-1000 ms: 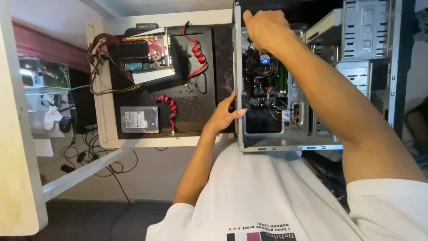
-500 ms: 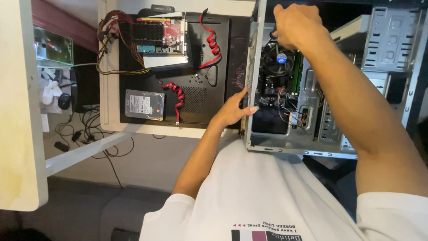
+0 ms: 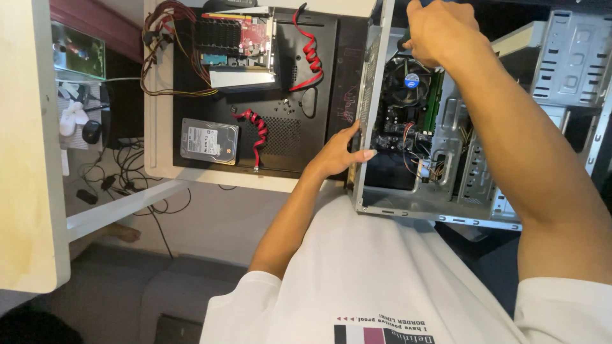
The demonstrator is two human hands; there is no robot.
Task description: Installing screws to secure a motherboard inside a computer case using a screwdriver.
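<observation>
Since the earlier frames the view has swung right and dropped closer, so the open computer case [image 3: 414, 127] now fills more of the middle; both hands look to sit on it about as before. Left hand [image 3: 341, 153] lies flat w/ fingers spread against the case's near side edge, gripping nothing, prob. to brace the case so it doesn't slide. Right hand [image 3: 437, 32] is up at the top of the case, just above the round cooler fan [image 3: 408, 83], fingers curled shut around something small & dark, maybe a tool handle; can't tell what it is. Case stands open-side up on the counter [image 3: 159, 127], wires & circuit board exposed inside. Left of it lies a black side panel [image 3: 306, 127], used as a tray for removed parts: a hard drive [image 3: 209, 141], a red coiled cable [image 3: 258, 130] beside it, and a red-and-black card [image 3: 236, 38] higher up w/ a bundle of wires. Loose cables [image 3: 127, 172] hang off the counter's far edge to the floor.
</observation>
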